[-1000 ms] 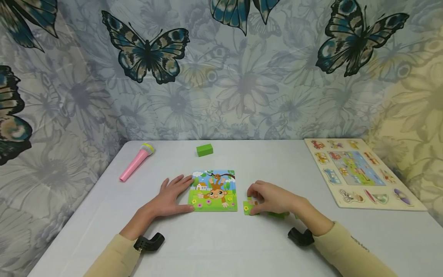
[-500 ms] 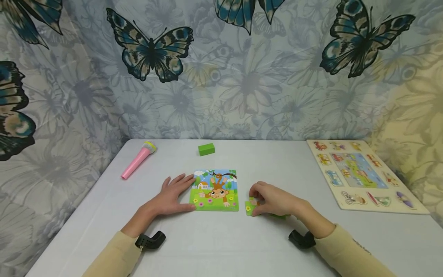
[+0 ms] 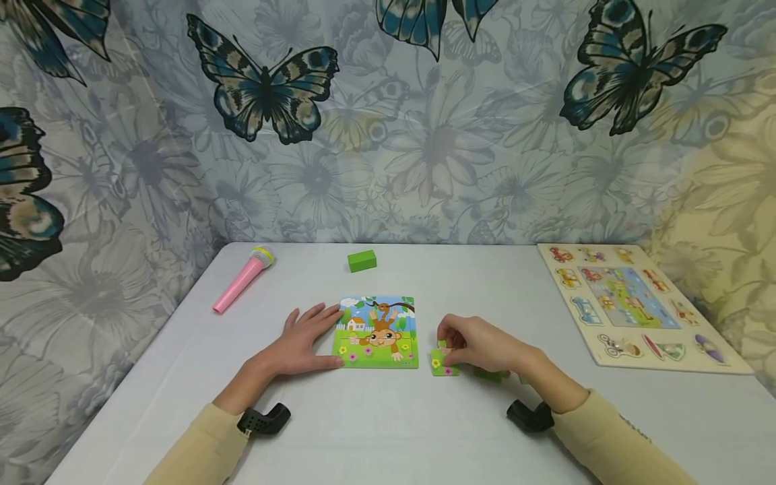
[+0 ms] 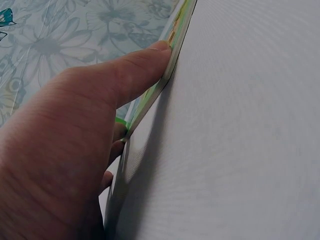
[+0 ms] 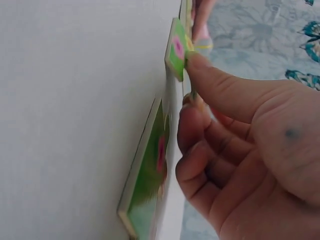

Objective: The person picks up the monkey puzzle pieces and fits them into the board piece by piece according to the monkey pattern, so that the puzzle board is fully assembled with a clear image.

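A square puzzle with a monkey picture (image 3: 377,337) lies in the middle of the white table. My left hand (image 3: 304,347) rests at its left side, fingers and thumb spread, with tips touching the edge; the left wrist view shows the thumb (image 4: 137,70) against the board's rim. To the right of the puzzle, my right hand (image 3: 481,347) pinches a green puzzle piece (image 3: 442,365) with yellow and pink flowers. In the right wrist view, this piece (image 5: 176,49) is tilted between thumb and fingers. Another green piece (image 5: 145,175) lies below the hand, partly hidden in the head view.
A pink toy microphone (image 3: 242,281) lies at the back left, and a green block (image 3: 362,261) stands at the back centre. On the right lies a large picture board (image 3: 585,350). A patterned cloth (image 3: 364,182) rises behind the table.
The pinched puzzle piece has shifted a little and now shows its pink flower. My left hand stays at the puzzle's edge. The head view has moved slightly.
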`<control>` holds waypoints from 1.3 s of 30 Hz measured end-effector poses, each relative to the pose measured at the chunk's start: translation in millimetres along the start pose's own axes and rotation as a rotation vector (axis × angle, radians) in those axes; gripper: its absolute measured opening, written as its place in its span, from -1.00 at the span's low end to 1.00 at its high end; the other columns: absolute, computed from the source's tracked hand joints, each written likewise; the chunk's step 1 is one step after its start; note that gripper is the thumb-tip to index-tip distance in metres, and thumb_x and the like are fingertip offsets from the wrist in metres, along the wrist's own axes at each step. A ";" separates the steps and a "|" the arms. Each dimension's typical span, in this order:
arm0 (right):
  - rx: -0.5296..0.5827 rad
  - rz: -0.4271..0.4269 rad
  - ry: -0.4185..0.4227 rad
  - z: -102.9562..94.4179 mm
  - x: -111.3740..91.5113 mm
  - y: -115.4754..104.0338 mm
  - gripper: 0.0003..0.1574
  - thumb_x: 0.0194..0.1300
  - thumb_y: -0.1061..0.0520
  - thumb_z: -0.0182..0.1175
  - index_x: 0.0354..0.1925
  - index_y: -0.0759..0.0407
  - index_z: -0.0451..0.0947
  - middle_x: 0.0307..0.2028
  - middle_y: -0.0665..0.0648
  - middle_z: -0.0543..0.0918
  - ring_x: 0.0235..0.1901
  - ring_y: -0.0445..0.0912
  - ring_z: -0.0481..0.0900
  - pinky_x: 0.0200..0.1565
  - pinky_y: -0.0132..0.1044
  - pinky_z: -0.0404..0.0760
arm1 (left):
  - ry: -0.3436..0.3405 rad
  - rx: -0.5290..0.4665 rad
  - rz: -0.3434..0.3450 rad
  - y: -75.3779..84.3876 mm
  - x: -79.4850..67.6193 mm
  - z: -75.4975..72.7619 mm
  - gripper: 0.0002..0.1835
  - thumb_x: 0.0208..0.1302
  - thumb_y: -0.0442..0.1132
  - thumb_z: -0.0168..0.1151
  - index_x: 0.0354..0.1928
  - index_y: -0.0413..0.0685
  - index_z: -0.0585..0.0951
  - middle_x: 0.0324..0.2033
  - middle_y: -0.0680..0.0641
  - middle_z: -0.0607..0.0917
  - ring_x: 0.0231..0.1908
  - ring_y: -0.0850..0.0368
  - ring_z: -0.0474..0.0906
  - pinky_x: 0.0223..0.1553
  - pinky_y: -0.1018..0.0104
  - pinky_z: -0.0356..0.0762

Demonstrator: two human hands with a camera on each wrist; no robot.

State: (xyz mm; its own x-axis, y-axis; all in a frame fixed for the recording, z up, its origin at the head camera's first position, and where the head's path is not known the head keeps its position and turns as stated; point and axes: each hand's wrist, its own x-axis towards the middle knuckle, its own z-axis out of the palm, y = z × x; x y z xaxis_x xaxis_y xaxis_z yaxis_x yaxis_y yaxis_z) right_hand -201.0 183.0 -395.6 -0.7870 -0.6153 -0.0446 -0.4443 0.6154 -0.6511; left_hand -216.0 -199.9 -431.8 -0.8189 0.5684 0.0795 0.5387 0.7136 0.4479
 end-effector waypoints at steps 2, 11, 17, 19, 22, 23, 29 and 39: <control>0.022 -0.009 0.000 -1.2 -0.2 2.3 -0.67 0.24 0.16 0.45 -0.14 0.11 0.49 -0.40 -0.05 0.52 -0.39 -0.16 0.47 -0.33 -0.32 0.52 | 0.002 0.001 0.000 -0.7 0.1 0.2 0.00 0.17 0.27 0.34 0.53 -0.12 0.28 0.51 -0.10 0.24 0.51 -0.23 -0.03 0.32 -0.44 -0.34; 0.078 -0.043 -0.016 -5.5 0.2 6.7 -0.79 0.34 0.17 0.37 -0.16 0.13 0.51 -0.37 -0.05 0.56 -0.35 -0.16 0.52 -0.26 -0.31 0.55 | 0.013 0.005 -0.004 -2.1 -2.5 3.8 0.00 0.15 0.26 0.35 0.52 -0.13 0.29 0.50 -0.12 0.26 0.50 -0.25 -0.01 0.31 -0.46 -0.32; 0.104 -0.068 -0.024 -6.6 3.2 4.1 -0.80 0.36 0.20 0.34 -0.14 0.15 0.50 -0.36 -0.04 0.57 -0.34 -0.14 0.53 -0.25 -0.31 0.55 | 0.022 0.003 0.004 -2.2 -2.6 3.3 0.00 0.16 0.26 0.36 0.53 -0.12 0.29 0.50 -0.11 0.26 0.50 -0.24 -0.01 0.31 -0.46 -0.33; 0.110 -0.083 -0.024 -6.8 6.1 1.4 -0.80 0.36 0.21 0.34 -0.13 0.15 0.50 -0.36 -0.04 0.56 -0.35 -0.14 0.52 -0.26 -0.31 0.54 | 0.022 0.004 0.006 -2.0 -2.2 2.7 0.00 0.16 0.26 0.36 0.53 -0.12 0.29 0.50 -0.11 0.26 0.50 -0.24 -0.01 0.31 -0.45 -0.33; 0.104 -0.099 -0.022 -6.7 12.3 -3.0 -0.80 0.36 0.20 0.34 -0.12 0.14 0.50 -0.36 -0.04 0.56 -0.36 -0.14 0.50 -0.28 -0.31 0.53 | 0.017 0.002 0.007 -1.8 -1.7 2.0 0.00 0.16 0.26 0.35 0.53 -0.11 0.28 0.51 -0.11 0.25 0.51 -0.23 -0.02 0.32 -0.45 -0.33; 0.096 -0.106 -0.019 -6.7 14.5 -4.5 -0.80 0.36 0.19 0.34 -0.13 0.13 0.50 -0.37 -0.05 0.56 -0.37 -0.15 0.50 -0.28 -0.31 0.52 | 0.016 0.001 0.008 -1.7 -1.5 1.9 0.00 0.16 0.26 0.35 0.53 -0.11 0.28 0.51 -0.11 0.25 0.51 -0.23 -0.02 0.32 -0.45 -0.33; 0.089 -0.149 -0.009 -6.2 27.9 -12.2 -0.80 0.37 0.20 0.33 -0.12 0.17 0.49 -0.37 -0.05 0.55 -0.37 -0.16 0.48 -0.30 -0.29 0.52 | 0.015 0.010 0.012 -1.5 -0.6 2.1 0.00 0.16 0.27 0.35 0.53 -0.11 0.28 0.51 -0.10 0.25 0.50 -0.23 -0.01 0.31 -0.46 -0.32; 0.090 -0.150 0.008 -5.8 43.9 -27.4 -0.80 0.37 0.23 0.32 -0.11 0.17 0.49 -0.36 -0.04 0.56 -0.34 -0.13 0.51 -0.26 -0.29 0.54 | 0.016 0.007 0.016 -1.3 -1.2 0.5 0.01 0.16 0.27 0.35 0.53 -0.12 0.28 0.51 -0.11 0.25 0.50 -0.24 -0.02 0.31 -0.47 -0.32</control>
State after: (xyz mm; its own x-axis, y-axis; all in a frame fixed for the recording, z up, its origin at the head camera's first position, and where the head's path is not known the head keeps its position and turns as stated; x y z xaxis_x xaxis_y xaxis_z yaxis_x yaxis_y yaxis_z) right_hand -225.9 142.0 -375.4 -0.7183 -0.6928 0.0638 -0.5171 0.4702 -0.7152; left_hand -215.6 -201.2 -432.9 -0.8132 0.5732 0.1007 0.5532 0.7075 0.4398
